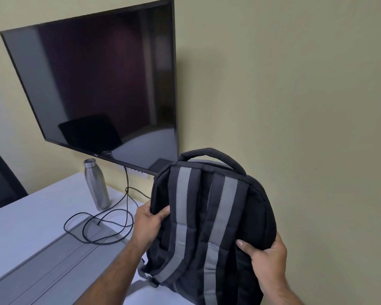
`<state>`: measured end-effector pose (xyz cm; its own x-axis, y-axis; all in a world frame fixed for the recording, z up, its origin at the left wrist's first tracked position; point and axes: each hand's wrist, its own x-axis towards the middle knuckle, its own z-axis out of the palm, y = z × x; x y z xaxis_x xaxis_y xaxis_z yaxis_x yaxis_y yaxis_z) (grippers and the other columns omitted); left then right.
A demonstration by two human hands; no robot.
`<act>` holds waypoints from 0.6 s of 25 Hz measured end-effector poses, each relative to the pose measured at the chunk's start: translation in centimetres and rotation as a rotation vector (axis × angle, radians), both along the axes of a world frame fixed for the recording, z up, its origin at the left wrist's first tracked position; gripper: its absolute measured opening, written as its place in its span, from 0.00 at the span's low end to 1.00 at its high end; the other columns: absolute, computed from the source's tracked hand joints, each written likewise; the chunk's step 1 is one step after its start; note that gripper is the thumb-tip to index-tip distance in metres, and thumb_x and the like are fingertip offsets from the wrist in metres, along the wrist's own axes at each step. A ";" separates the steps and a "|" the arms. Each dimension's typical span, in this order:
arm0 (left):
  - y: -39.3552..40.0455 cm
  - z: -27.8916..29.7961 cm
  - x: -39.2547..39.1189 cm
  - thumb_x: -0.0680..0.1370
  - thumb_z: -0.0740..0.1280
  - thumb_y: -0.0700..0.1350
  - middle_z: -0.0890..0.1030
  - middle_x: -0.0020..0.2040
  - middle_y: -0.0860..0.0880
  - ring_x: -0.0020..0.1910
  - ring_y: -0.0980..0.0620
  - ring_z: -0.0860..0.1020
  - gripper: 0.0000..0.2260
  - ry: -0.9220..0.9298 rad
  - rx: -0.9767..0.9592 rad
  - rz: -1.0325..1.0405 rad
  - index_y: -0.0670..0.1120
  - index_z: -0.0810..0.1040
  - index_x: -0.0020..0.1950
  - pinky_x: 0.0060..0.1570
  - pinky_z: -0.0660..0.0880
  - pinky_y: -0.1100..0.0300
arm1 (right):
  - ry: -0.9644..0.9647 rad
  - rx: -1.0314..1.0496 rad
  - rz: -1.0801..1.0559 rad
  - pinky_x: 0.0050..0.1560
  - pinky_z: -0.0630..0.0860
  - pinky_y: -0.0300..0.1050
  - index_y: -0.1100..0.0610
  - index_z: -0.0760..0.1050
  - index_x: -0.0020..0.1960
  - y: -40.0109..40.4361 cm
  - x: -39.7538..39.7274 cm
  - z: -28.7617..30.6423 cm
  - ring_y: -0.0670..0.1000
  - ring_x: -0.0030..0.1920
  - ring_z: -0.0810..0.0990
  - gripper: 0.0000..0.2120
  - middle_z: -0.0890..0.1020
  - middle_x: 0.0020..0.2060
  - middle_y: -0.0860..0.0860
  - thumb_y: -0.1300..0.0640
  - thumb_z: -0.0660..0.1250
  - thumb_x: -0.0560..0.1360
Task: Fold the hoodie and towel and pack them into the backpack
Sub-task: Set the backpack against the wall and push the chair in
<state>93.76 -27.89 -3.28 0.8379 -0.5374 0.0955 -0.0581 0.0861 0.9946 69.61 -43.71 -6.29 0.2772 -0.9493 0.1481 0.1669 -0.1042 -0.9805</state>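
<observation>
- Two hands were clamped on the backpack [209, 216], held upright above the surface [31, 227].
- Its left edge was pinched by the left hand [149, 223].
- Its right edge was gripped by the right hand [266, 258].
- A steel bottle [96, 184] and a cable [101, 225] were seen left of the backpack.

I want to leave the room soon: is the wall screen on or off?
Off, it seems: the screen is dark all over, showing only dim reflections of the room, with no picture or lit menu.
</observation>
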 end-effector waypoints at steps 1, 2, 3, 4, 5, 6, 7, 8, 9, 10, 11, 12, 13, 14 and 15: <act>-1.3 0.1 0.3 0.75 0.75 0.40 0.87 0.50 0.49 0.50 0.48 0.85 0.09 -0.005 0.007 -0.009 0.44 0.84 0.55 0.52 0.81 0.48 | -0.001 -0.001 -0.013 0.53 0.80 0.51 0.53 0.78 0.56 -1.1 0.0 0.1 0.44 0.46 0.85 0.32 0.86 0.46 0.47 0.75 0.80 0.58; -2.7 0.1 0.6 0.75 0.76 0.41 0.87 0.49 0.49 0.50 0.48 0.85 0.09 -0.014 0.019 -0.012 0.45 0.84 0.55 0.52 0.82 0.48 | -0.001 -0.002 -0.027 0.54 0.80 0.51 0.52 0.78 0.56 -2.2 0.1 0.1 0.44 0.46 0.85 0.31 0.86 0.47 0.47 0.75 0.80 0.58; -4.0 0.2 0.9 0.75 0.76 0.42 0.87 0.49 0.50 0.49 0.49 0.85 0.09 -0.020 0.031 -0.009 0.45 0.84 0.55 0.52 0.82 0.48 | 0.002 -0.007 -0.038 0.54 0.80 0.51 0.52 0.78 0.56 -3.2 0.2 0.2 0.43 0.46 0.85 0.31 0.85 0.48 0.47 0.74 0.80 0.59; -5.1 0.1 1.1 0.75 0.76 0.42 0.87 0.48 0.50 0.49 0.50 0.85 0.09 -0.021 0.038 -0.009 0.45 0.84 0.54 0.52 0.82 0.48 | 0.010 -0.015 -0.047 0.55 0.80 0.51 0.52 0.78 0.56 -4.1 0.3 0.2 0.43 0.47 0.85 0.31 0.85 0.49 0.47 0.74 0.80 0.59; -6.1 -0.1 1.3 0.75 0.76 0.42 0.87 0.48 0.51 0.49 0.50 0.85 0.09 -0.017 0.042 -0.011 0.45 0.84 0.54 0.53 0.82 0.48 | 0.020 -0.022 -0.057 0.55 0.80 0.51 0.52 0.78 0.56 -5.0 0.4 0.1 0.43 0.47 0.85 0.31 0.85 0.49 0.47 0.73 0.81 0.59; -6.9 -0.4 1.6 0.75 0.76 0.42 0.87 0.49 0.51 0.49 0.50 0.85 0.10 -0.016 0.052 -0.011 0.45 0.84 0.55 0.53 0.82 0.48 | 0.030 -0.027 -0.066 0.56 0.80 0.52 0.52 0.78 0.56 -5.7 0.6 0.0 0.44 0.47 0.85 0.31 0.85 0.49 0.47 0.73 0.81 0.59; -7.8 -0.6 1.8 0.74 0.76 0.43 0.87 0.49 0.51 0.49 0.50 0.85 0.10 -0.015 0.067 -0.011 0.45 0.83 0.55 0.54 0.82 0.47 | 0.044 -0.029 -0.075 0.56 0.80 0.53 0.52 0.78 0.56 -6.3 0.9 -0.3 0.45 0.47 0.85 0.31 0.85 0.49 0.47 0.73 0.81 0.59; -8.5 -1.0 2.2 0.74 0.77 0.44 0.87 0.49 0.52 0.49 0.50 0.85 0.11 -0.016 0.087 -0.006 0.46 0.83 0.55 0.54 0.82 0.47 | 0.062 -0.028 -0.083 0.56 0.80 0.54 0.52 0.78 0.57 -6.9 1.2 -0.6 0.47 0.48 0.85 0.31 0.85 0.49 0.48 0.72 0.81 0.58; -9.0 -1.3 2.5 0.74 0.77 0.45 0.87 0.49 0.52 0.50 0.50 0.85 0.11 -0.021 0.105 -0.002 0.46 0.83 0.56 0.55 0.82 0.47 | 0.080 -0.025 -0.093 0.57 0.80 0.55 0.53 0.78 0.57 -7.3 1.4 -1.0 0.49 0.50 0.85 0.32 0.85 0.50 0.48 0.71 0.82 0.58; -9.5 -1.6 2.7 0.74 0.77 0.45 0.87 0.49 0.52 0.50 0.50 0.85 0.12 -0.029 0.119 0.001 0.46 0.83 0.57 0.55 0.81 0.47 | 0.100 -0.024 -0.104 0.57 0.80 0.55 0.54 0.78 0.58 -7.7 1.5 -1.4 0.50 0.51 0.84 0.32 0.85 0.51 0.48 0.70 0.82 0.58; -9.9 -1.9 2.8 0.74 0.77 0.45 0.87 0.50 0.52 0.51 0.51 0.85 0.14 -0.043 0.128 0.007 0.46 0.83 0.58 0.56 0.81 0.47 | 0.119 -0.025 -0.113 0.58 0.80 0.56 0.54 0.77 0.59 -8.0 1.6 -1.7 0.50 0.52 0.84 0.33 0.85 0.51 0.48 0.68 0.83 0.58; -10.3 -2.0 2.9 0.74 0.77 0.45 0.87 0.51 0.52 0.51 0.51 0.84 0.15 -0.064 0.138 0.014 0.46 0.82 0.59 0.56 0.81 0.47 | 0.144 -0.029 -0.122 0.58 0.80 0.56 0.54 0.77 0.61 -8.4 1.6 -2.0 0.50 0.52 0.84 0.33 0.84 0.52 0.48 0.67 0.83 0.59; -10.7 -2.1 2.9 0.74 0.77 0.45 0.86 0.53 0.53 0.53 0.52 0.84 0.16 -0.090 0.148 0.021 0.46 0.81 0.61 0.57 0.80 0.48 | 0.169 -0.040 -0.127 0.59 0.80 0.55 0.54 0.76 0.62 -8.8 1.6 -2.3 0.50 0.53 0.83 0.34 0.84 0.53 0.47 0.65 0.84 0.59; -10.9 -2.0 2.9 0.75 0.76 0.46 0.85 0.55 0.52 0.54 0.51 0.83 0.18 -0.120 0.163 0.031 0.47 0.80 0.63 0.59 0.80 0.48 | 0.199 -0.061 -0.131 0.60 0.79 0.55 0.54 0.76 0.63 -9.1 1.5 -2.4 0.50 0.54 0.83 0.34 0.84 0.54 0.47 0.64 0.84 0.59; -11.0 -2.1 2.8 0.75 0.76 0.47 0.84 0.57 0.52 0.57 0.50 0.81 0.19 -0.151 0.184 0.039 0.48 0.78 0.65 0.60 0.79 0.47 | 0.228 -0.088 -0.134 0.61 0.79 0.54 0.54 0.75 0.63 -9.3 1.5 -2.4 0.50 0.55 0.82 0.35 0.83 0.54 0.47 0.62 0.84 0.60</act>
